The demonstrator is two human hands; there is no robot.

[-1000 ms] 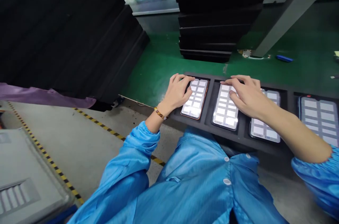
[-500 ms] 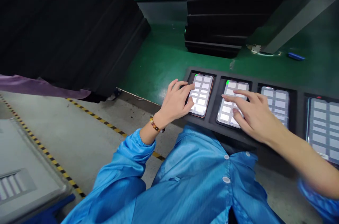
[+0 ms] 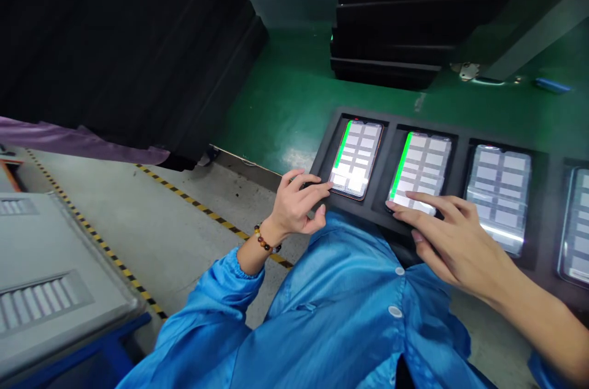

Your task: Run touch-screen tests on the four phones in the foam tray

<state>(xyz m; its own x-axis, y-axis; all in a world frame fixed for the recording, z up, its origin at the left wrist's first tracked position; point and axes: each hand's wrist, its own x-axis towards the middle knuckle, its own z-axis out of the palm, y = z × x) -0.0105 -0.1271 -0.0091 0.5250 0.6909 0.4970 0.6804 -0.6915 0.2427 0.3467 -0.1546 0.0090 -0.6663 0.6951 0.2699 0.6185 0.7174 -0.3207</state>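
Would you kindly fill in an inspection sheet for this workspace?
Surface: green tabletop, with a black compartmented tray at its near edge.
Job's things: four lit smartphones in the tray; the leftmost smartphone and second smartphone show green strips down their left screen edges; the far-right one is cut off by the frame.
Clutter: blue pen-like object beyond the tray.
Hands: left hand, fingertip at the leftmost smartphone's lower left; right hand, fingertips at the second smartphone's lower part; neither grips anything.
Cables: nothing seen for certain.
Surroundings: two layered black stacks, metal post, yellow-and-black floor tape, purple cloth.
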